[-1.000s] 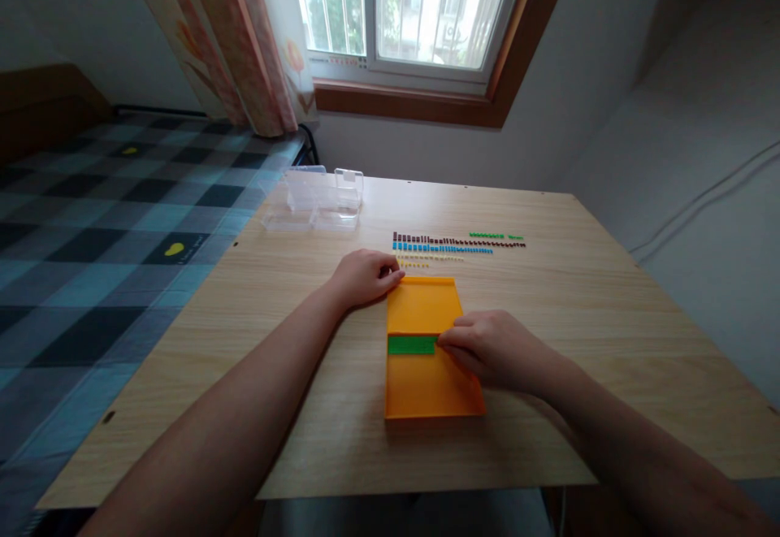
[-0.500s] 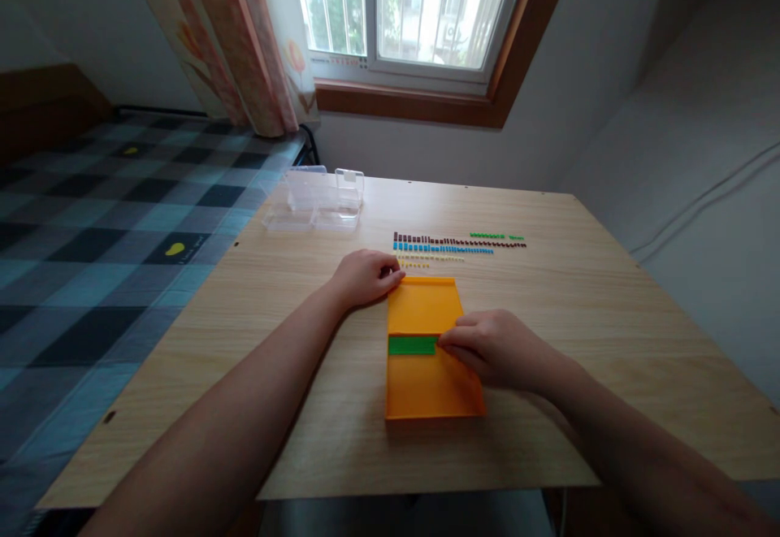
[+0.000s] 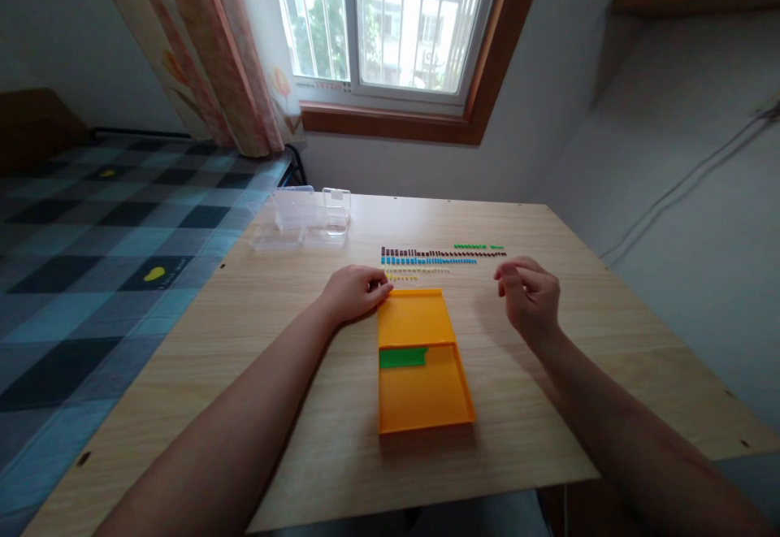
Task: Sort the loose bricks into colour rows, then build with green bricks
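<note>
An orange box (image 3: 420, 397) with its lid (image 3: 415, 314) folded open lies flat on the table. In the upper left of its near half sits a block of green pieces (image 3: 402, 357), stepped at its right end. My left hand (image 3: 353, 292) rests on the table with curled fingers, its thumb and fingertips closed at the lid's far left corner. To the right of the lid, my right hand (image 3: 529, 297) is raised over the table, fingers bent inward and nothing visible in them. Beyond the box run rows of small brown pieces (image 3: 442, 253), blue pieces (image 3: 426, 261), green pieces (image 3: 478, 246) and yellow pieces (image 3: 402, 278).
Clear plastic containers (image 3: 301, 224) stand at the table's back left. A bed with a checked cover (image 3: 122, 228) adjoins the left edge. A window (image 3: 390, 25) and curtain (image 3: 213, 49) are behind the table (image 3: 317, 439), and a wall with a cable (image 3: 676, 179) is at the right.
My right hand has left the green pieces in the box and moved up and right, away from the box. My left hand stays at the lid's corner. The view has tilted up slightly.
</note>
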The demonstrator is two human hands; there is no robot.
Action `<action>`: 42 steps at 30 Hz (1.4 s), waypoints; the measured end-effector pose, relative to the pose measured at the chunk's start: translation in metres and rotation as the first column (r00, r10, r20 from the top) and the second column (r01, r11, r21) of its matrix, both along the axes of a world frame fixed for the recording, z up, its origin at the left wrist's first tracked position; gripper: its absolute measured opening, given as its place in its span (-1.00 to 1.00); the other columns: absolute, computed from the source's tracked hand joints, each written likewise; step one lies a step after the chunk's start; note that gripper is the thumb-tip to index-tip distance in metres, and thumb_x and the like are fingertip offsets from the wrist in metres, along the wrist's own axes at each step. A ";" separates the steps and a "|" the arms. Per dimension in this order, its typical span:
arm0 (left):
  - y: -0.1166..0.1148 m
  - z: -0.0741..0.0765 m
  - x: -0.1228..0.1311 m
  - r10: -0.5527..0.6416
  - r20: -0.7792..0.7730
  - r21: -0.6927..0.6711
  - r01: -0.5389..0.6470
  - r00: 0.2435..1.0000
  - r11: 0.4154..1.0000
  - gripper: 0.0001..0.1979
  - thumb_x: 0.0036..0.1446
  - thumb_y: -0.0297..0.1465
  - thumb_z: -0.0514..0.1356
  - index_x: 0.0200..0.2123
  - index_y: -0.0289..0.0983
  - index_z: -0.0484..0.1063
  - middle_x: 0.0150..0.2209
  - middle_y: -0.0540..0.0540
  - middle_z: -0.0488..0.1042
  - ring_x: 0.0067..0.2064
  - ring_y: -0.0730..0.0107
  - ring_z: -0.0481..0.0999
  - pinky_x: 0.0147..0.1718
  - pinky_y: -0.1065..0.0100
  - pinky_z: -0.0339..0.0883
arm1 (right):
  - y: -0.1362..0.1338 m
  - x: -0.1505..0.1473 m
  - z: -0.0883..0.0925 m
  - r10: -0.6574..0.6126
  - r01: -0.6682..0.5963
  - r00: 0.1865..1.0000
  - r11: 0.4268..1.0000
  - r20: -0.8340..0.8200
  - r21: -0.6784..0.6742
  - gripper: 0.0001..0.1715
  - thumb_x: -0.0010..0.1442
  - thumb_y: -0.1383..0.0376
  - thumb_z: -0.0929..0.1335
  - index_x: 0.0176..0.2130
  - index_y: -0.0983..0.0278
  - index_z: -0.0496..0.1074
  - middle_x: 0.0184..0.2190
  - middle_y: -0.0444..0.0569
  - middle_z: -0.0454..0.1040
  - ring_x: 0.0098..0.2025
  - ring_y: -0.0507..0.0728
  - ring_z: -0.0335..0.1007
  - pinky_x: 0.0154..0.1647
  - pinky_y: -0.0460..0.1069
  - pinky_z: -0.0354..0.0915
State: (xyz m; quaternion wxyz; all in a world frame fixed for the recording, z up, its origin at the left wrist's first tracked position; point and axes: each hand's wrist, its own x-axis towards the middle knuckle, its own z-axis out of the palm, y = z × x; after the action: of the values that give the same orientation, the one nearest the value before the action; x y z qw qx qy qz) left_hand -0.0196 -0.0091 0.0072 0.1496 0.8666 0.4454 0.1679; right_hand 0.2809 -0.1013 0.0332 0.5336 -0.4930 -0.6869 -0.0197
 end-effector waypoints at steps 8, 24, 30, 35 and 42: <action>0.000 0.000 -0.002 -0.010 0.031 -0.014 0.010 0.999 1.000 -0.66 0.24 -0.13 0.14 -0.39 -0.21 0.59 -0.43 -0.05 0.57 -0.42 0.36 0.43 -0.44 0.36 0.09 | 0.075 0.031 0.008 -0.127 0.180 0.966 0.955 0.225 -0.236 -0.42 0.31 0.27 0.22 -0.73 0.23 0.17 -0.65 -0.05 0.31 -0.55 0.06 0.25 -0.47 -0.01 0.08; -0.001 0.000 -0.001 0.002 0.043 -0.019 -0.001 0.999 1.000 -0.64 0.24 -0.12 0.13 -0.43 -0.21 0.55 -0.45 -0.05 0.53 -0.42 0.37 0.40 -0.45 0.34 0.02 | 0.162 0.026 -0.020 -0.002 0.457 0.790 0.670 0.614 -0.586 -0.72 0.17 0.15 0.42 -0.17 0.15 0.70 -0.26 -0.04 0.68 -0.26 0.12 0.54 -0.29 -0.09 0.28; -0.001 0.000 0.000 0.005 0.039 -0.041 -0.003 0.999 0.999 -0.67 0.24 -0.13 0.15 -0.41 -0.21 0.57 -0.44 -0.04 0.55 -0.42 0.37 0.41 -0.44 0.35 0.03 | 0.158 0.022 -0.017 -0.030 0.485 0.788 0.646 0.615 -0.589 -0.71 0.17 0.15 0.41 -0.18 0.14 0.71 -0.27 -0.03 0.68 -0.25 0.12 0.54 -0.31 -0.09 0.27; -0.002 0.000 0.000 0.008 0.042 -0.029 -0.007 0.999 1.000 -0.67 0.24 -0.14 0.15 -0.41 -0.21 0.57 -0.45 -0.04 0.55 -0.42 0.37 0.41 -0.45 0.35 0.03 | 0.157 0.020 -0.019 -0.037 0.499 0.780 0.639 0.625 -0.585 -0.75 0.13 0.20 0.42 -0.23 0.15 0.71 -0.29 -0.02 0.68 -0.25 0.14 0.54 -0.31 -0.09 0.28; -0.001 -0.001 0.000 0.002 0.040 -0.027 -0.001 0.999 1.000 -0.67 0.24 -0.14 0.16 -0.40 -0.21 0.58 -0.43 -0.05 0.56 -0.41 0.37 0.42 -0.44 0.35 0.05 | 0.159 0.008 -0.017 -0.034 0.488 0.770 0.674 0.637 -0.554 -0.73 0.10 0.27 0.40 -0.23 0.19 0.71 -0.27 0.01 0.68 -0.22 0.17 0.54 -0.25 -0.07 0.30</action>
State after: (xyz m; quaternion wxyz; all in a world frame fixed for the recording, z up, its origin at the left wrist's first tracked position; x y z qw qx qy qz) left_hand -0.0194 -0.0102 0.0062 0.1699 0.8607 0.4453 0.1792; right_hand 0.2887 0.0572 0.0164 0.0645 -0.7231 -0.6877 0.0095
